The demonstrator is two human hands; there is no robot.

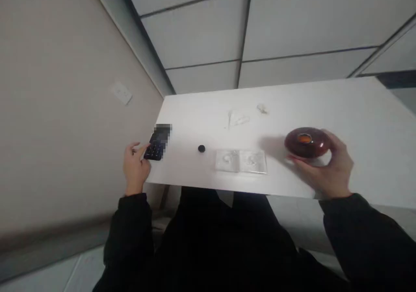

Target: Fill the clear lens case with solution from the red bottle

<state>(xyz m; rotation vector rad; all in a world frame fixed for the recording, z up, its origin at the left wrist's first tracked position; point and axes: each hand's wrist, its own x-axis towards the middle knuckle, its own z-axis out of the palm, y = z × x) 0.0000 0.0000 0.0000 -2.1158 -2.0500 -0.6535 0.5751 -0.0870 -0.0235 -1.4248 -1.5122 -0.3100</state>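
Note:
At the table's left end lies a black keypad phone [156, 150], its upper part blurred out. My left hand [135, 168] is beside it, a fingertip touching the left side of the keypad and the fingers apart; it does not grip the phone. My right hand [333, 170] is closed around the right side of a glossy dark red, squat round pot [307, 143]. A small round opening on its top shows orange inside. The pot appears slightly above the white tabletop, casting a shadow to its left.
On the white table [188, 114] are a small black disc [201, 148], a clear plastic two-part case [240, 161] near the front edge, and thin clear pieces [240, 120] with a small crumpled clear bit [261, 108] farther back. A wall with a socket [121, 92] borders the left.

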